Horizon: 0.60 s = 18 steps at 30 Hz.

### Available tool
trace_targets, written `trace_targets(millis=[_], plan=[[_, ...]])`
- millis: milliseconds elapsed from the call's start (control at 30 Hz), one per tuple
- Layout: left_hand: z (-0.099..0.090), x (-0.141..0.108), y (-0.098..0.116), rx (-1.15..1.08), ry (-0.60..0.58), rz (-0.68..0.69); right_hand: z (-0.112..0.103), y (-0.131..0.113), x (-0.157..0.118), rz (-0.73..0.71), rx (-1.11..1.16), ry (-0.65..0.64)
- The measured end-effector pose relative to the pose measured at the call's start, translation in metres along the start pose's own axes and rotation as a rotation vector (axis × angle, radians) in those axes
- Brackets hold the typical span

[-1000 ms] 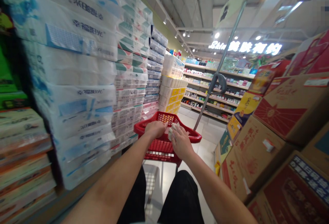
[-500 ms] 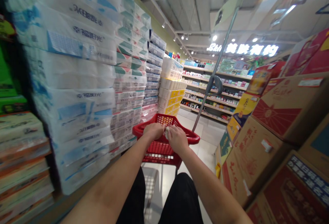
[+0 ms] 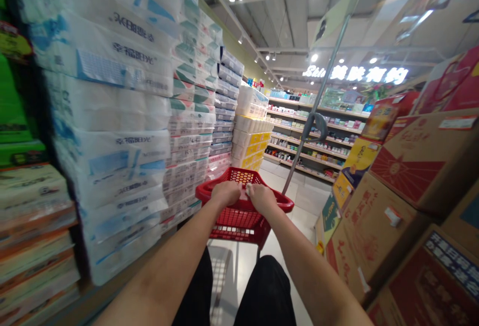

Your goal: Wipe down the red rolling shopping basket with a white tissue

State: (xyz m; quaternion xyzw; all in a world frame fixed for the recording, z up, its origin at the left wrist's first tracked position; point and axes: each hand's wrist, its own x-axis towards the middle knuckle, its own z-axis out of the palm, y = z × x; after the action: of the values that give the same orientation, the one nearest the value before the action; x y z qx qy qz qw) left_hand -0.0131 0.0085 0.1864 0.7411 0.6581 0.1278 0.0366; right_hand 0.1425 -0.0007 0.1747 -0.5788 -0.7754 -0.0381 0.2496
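A red shopping cart (image 3: 239,233) with a latticed basket stands in front of me. My left hand (image 3: 227,192) is closed over the left part of its handle, knuckles up. My right hand (image 3: 262,197) wraps over the handle a little to the right, with a narrow strip of red between the two hands. Something small and whitish shows at the inner fingers of the right hand, too small to name. Both forearms stretch forward, and the fingertips are hidden beneath the handle.
Tall stacks of wrapped tissue packs (image 3: 112,106) line the left side. Cardboard cartons (image 3: 377,216) are piled along the right. A slanted metal pole (image 3: 307,121) with a sign rises just right of the cart. Stocked shelves (image 3: 310,139) stand at the far end.
My hands have moved slightly apart on the handle, showing more red between them. The surroundings have shifted slightly in view, while both hands stay on the cart.
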Motion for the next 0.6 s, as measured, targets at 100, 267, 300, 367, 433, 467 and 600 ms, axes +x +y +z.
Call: trace_targets(millis=[100, 267, 300, 367, 433, 467, 600], plan=[[-0.002, -0.001, -0.004, 0.002, 0.005, 0.013, 0.006, -0.004, -0.015, -0.178, 0.021, 0.102], [-0.002, -0.002, -0.007, -0.003, 0.01, 0.0, 0.002, 0.001, -0.02, -0.314, 0.036, 0.094], [-0.001, -0.002, -0.006, -0.004, 0.011, -0.002, 0.0, 0.003, -0.016, -0.305, 0.027, 0.049], [0.0, 0.0, -0.004, -0.006, 0.012, -0.003, -0.003, 0.007, -0.004, -0.233, -0.001, -0.054], [0.001, 0.002, -0.002, -0.006, 0.009, -0.006, -0.006, 0.01, 0.01, -0.144, -0.025, -0.134], [0.001, 0.004, -0.002, -0.005, 0.007, -0.008, -0.006, 0.011, 0.016, -0.113, -0.033, -0.153], [0.001, 0.01, -0.004, 0.012, 0.003, 0.005, -0.004, 0.01, 0.022, -0.096, -0.036, -0.135]])
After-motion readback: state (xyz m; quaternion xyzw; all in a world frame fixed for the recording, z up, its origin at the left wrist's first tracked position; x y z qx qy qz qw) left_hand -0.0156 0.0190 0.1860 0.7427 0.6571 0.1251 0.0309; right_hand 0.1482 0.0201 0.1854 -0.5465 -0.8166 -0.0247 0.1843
